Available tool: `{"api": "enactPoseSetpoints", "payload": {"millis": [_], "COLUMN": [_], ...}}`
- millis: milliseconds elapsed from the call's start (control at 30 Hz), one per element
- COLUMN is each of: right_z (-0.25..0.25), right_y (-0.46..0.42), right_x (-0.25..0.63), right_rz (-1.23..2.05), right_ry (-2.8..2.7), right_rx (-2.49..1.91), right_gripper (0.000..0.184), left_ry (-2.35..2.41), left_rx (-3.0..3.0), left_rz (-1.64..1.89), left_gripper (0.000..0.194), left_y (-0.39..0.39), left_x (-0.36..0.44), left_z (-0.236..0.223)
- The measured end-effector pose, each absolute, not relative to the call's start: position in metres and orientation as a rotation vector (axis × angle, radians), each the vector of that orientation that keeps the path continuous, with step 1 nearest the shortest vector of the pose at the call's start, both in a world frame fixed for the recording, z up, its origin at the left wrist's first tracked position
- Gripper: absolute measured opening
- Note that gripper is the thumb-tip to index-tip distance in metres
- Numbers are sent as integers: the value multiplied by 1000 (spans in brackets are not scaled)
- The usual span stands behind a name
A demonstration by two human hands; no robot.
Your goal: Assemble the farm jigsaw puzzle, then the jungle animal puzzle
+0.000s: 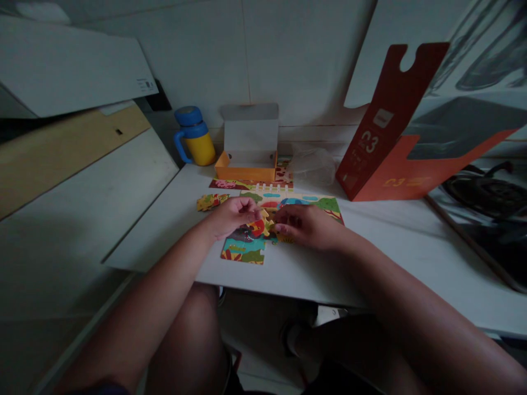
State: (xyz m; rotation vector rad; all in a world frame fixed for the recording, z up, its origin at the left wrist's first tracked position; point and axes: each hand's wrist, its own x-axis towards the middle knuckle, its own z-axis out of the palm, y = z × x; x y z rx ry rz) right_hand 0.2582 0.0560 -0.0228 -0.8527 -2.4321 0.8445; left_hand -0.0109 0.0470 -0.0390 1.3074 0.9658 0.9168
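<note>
Over the middle of a partly joined jigsaw puzzle [242, 253], my left hand [233, 216] pinches a yellow and red puzzle piece [260, 226] between thumb and fingers. My right hand [307, 225] is closed too, its thumb and fingertips on the right edge of the same piece. Joined pieces with green, blue and red pictures lie flat beneath and behind both hands, which partly hide them. A small heap of loose puzzle pieces [212, 202] rests left of the puzzle, just beyond my left wrist.
Behind the puzzle stands an open orange box [247, 173], with a blue and yellow mug [195, 137] to its left and a clear plastic bag [313, 165] to its right. A tall red carton [382, 164] stands at right. The white table's [288, 280] front edge is near my knees.
</note>
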Motion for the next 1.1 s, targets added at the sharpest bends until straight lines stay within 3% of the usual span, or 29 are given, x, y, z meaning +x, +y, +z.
{"api": "enactPoseSetpoints", "payload": {"millis": [133, 367, 500, 667, 1100], "right_z": [-27, -17, -6, -2, -1], "right_y": [54, 72, 86, 90, 88], "right_x": [252, 280, 318, 330, 327], "right_rz": [1010, 991, 944, 899, 813], "right_ry": [-2337, -2230, -2446, -2682, -2724], "right_rx": [-785, -1014, -1315, -1437, -1522], "right_gripper": [29, 38, 38, 29, 24], "left_ry": [904, 936, 1206, 1528, 1594], "left_rx": [1370, 1486, 1769, 2130, 2188], "left_rz": [851, 991, 1134, 1047, 975], "left_gripper": [60, 53, 46, 40, 46], "left_y": [44, 54, 61, 61, 64], "left_x": [0, -16, -36, -48, -53], "left_z": [-41, -41, -38, -37, -40]}}
